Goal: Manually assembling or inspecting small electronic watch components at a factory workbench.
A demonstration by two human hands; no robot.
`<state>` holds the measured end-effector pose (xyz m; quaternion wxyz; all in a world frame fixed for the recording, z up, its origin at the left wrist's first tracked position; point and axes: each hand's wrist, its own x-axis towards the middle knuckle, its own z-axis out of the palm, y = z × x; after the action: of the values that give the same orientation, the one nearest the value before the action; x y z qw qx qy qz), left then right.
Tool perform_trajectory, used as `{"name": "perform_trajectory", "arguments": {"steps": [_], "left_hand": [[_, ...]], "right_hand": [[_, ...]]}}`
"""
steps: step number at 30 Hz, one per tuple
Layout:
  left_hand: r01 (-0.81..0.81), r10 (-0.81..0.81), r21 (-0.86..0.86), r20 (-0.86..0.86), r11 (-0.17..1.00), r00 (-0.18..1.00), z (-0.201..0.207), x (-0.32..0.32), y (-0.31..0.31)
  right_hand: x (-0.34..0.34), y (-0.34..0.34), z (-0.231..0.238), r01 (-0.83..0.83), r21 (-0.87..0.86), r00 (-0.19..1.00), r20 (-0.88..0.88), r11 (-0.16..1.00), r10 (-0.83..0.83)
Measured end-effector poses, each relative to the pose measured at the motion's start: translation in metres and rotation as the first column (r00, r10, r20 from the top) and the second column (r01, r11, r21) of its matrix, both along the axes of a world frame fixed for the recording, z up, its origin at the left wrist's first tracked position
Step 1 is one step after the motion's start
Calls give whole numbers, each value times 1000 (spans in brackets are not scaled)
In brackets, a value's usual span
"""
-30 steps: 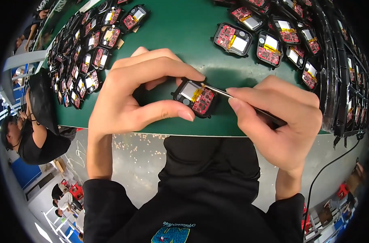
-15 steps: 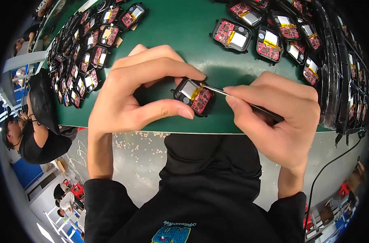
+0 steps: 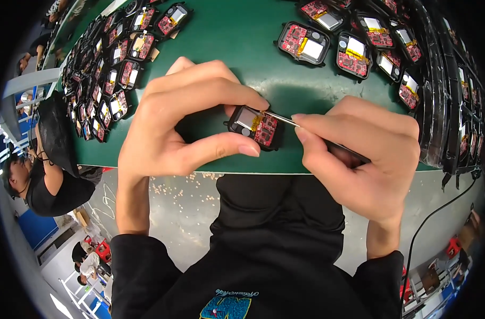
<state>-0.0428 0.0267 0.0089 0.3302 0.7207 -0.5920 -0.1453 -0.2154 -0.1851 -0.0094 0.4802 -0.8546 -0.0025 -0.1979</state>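
Observation:
My left hand [image 3: 181, 117] curls around a small open electronic device [image 3: 264, 130], pinching it between thumb and index finger near the table's front edge. The device has a black casing, a red circuit board, a silver battery and yellow tape. In my right hand [image 3: 367, 154] are slim metal tweezers [image 3: 283, 119], held like a pen. Their tip reaches the upper edge of the device, close to my left index fingertip. Whether the tip grips anything is too small to tell.
Many similar open devices [image 3: 114, 80] crowd the left of the green table [image 3: 226, 32]. Others [image 3: 354, 56] lie at the far right, beside stacked black trays [image 3: 439, 101]. A person in black [image 3: 59, 181] sits at left. Small pale bits [image 3: 186, 187] litter the floor.
The device has turned slightly in my left hand. The tweezers' tip has shifted a little at its upper edge, and my left thumb has moved slightly right.

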Motion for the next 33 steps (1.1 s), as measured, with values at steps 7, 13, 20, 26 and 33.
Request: {"name": "perform_trajectory", "arguments": {"steps": [7,13,20,26,33], "left_hand": [[-41,41,11,-4,999,999,2,0,-1],[-57,55,22,104,998,993,2,-4,-4],[-83,89,-43,145,996,985,9,-12,-2],[-241,237,-135,-42,961,971,13,15,-6],[-129,155,-218,106,967,982,51,67,-111]], "right_hand": [[0,-3,5,19,-32,999,33,999,-18],[-3,-6,6,125,101,991,33,987,-128],[-5,-5,5,115,253,978,142,960,-155],[-8,-9,2,90,353,975,159,931,-155],[-7,-10,4,110,379,977,127,919,-170]]}}
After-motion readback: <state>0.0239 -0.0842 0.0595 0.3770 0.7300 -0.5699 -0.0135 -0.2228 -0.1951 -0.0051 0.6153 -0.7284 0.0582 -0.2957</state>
